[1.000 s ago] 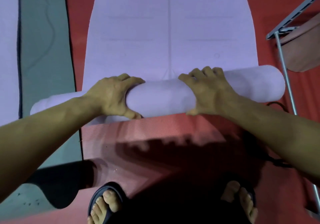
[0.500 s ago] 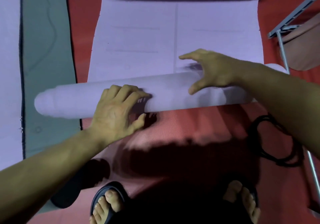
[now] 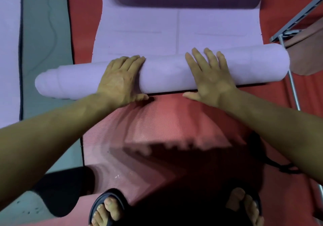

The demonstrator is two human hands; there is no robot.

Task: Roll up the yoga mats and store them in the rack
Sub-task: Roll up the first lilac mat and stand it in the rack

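The person's left hand (image 3: 120, 80) and right hand (image 3: 210, 78) lie palm-down, fingers flat and spread, side by side on the roll (image 3: 166, 73), forearms stretched forward.

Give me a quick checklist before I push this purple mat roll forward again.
1. Left hand flat on the roll: ok.
2. Right hand flat on the roll: ok.
3. Roll ends even: not ok, left end telescopes out past the mat's edge.
4. Flat part of the mat ahead lies smooth: ok.
5. Far end of the mat free: cannot tell, shadowed fold there.
6. Metal frame clear of right end: not ok, it looks very close.
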